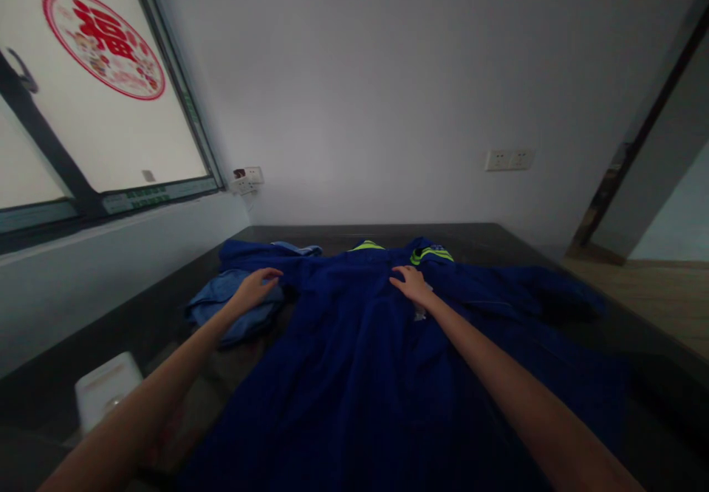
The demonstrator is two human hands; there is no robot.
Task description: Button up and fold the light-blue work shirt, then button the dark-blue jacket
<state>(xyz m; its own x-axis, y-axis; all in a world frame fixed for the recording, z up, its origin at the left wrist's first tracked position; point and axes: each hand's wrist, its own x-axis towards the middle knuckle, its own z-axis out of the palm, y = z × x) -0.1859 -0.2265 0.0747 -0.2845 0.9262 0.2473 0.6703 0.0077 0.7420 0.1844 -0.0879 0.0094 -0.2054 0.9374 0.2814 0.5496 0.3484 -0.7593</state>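
Observation:
A dark blue work garment (343, 344) with yellow-green bands lies spread over the dark table, its sleeves reaching out to both sides. Over its left part is my left hand (258, 289), fingers stretched out and apart, holding nothing. Beneath and beside that hand sits a bundle of lighter blue cloth (221, 292). My right hand (411, 284) rests on or just above the garment's upper right part, with its fingers spread and lightly bent. Close to the right wrist a small pale tag or print (419, 315) shows on the fabric.
A white box-like object (108, 388) stands at the left, partly behind my left forearm. The dark table (454, 235) meets a pale wall at the back. Wall sockets (509, 159) sit above it, and a window (111, 130) is at the left.

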